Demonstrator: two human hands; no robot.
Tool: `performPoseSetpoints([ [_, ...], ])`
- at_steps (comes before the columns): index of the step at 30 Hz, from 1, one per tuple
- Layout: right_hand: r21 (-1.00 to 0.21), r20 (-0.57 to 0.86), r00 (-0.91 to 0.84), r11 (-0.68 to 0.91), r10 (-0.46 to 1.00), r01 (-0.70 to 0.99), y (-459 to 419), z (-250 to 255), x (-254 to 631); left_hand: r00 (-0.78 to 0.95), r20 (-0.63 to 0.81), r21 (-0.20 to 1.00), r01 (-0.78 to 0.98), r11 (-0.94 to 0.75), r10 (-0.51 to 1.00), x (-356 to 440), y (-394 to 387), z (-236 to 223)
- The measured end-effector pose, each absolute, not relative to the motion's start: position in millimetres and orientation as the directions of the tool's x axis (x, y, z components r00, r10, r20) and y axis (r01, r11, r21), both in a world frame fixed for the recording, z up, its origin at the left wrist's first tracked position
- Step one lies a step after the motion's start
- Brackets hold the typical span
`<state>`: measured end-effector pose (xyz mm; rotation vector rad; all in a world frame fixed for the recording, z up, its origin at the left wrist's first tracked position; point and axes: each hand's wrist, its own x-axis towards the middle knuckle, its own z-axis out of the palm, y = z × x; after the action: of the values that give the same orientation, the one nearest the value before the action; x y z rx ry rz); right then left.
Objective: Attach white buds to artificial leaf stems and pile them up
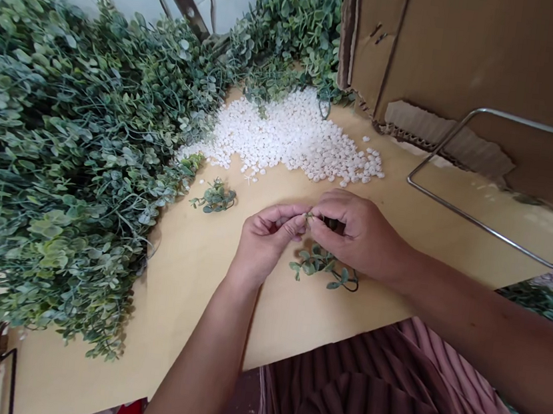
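Observation:
My left hand (265,238) and my right hand (356,233) meet over the pale wooden table (188,270), fingers pinched together at a small green stem tip. A sprig of artificial green leaves (322,265) hangs from my right hand and trails onto the table below it. My left fingertips pinch the top of that sprig; whether they also hold a small white piece is hidden. A heap of small white plastic pieces (289,138) lies just beyond my hands. One loose leafy sprig (216,197) rests to the left of my left hand.
A big pile of artificial leafy sprigs (61,154) covers the left of the table and the far edge. A cardboard box (475,63) stands at the back right, with a metal wire frame (486,226) before it. My pleated maroon skirt (384,395) is at the near edge.

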<state>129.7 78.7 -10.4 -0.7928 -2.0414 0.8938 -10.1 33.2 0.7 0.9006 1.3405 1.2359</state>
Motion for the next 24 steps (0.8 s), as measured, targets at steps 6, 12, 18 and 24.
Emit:
performPoseSetpoints([
  [6,-0.798,0.379,-0.528,0.558,0.76,0.23,79.0,-10.8,130.5,-0.178,-0.225,0.968,-0.151,0.199,0.958,-10.7,34.4,1.5],
  [12,-0.802,0.38,-0.522,0.553,0.764,0.225,78.8,-10.9,130.3,-0.182,-0.234,0.966,-0.156,0.207,0.955,-11.5,34.2,-0.5],
  [18,-0.801,0.387,-0.507,0.553,0.77,0.228,78.7,-11.1,130.2,-0.186,-0.228,0.966,-0.163,0.199,0.956,-10.3,34.1,0.4],
  [24,-0.8,0.391,-0.51,0.557,0.767,0.225,79.2,-11.2,130.3,-0.197,-0.232,0.966,-0.158,0.203,0.953,-9.4,34.2,0.4],
])
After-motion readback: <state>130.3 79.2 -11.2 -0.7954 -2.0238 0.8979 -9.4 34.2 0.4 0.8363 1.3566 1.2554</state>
